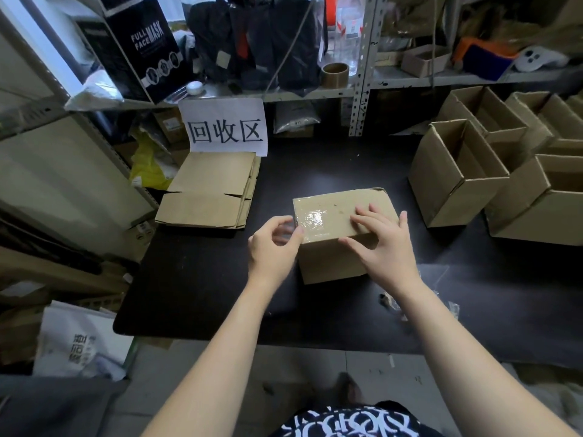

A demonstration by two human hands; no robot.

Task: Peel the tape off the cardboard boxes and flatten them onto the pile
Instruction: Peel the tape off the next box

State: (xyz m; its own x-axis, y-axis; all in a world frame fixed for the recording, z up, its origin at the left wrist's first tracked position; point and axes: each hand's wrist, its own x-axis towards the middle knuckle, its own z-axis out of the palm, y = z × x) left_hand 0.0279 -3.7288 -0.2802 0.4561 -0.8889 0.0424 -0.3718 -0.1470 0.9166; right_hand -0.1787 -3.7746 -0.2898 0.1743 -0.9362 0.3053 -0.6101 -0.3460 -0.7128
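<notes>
A small closed cardboard box (331, 257) stands on the black table (205, 294), with shiny clear tape (312, 217) across its top. My right hand (383, 244) rests spread on the box's top and front right corner, fingers straight. My left hand (274, 247) is at the box's left edge, its thumb and fingers curled at the end of the tape there. A pile of flattened boxes (208, 190) lies at the back left of the table, under a white paper sign (225, 127).
Several open cardboard boxes (457, 171) stand along the right side of the table. Crumpled bits of clear tape (391, 302) lie near my right forearm. Metal shelves (362, 83) with a tape roll (335, 74), bags and boxes rise behind the table.
</notes>
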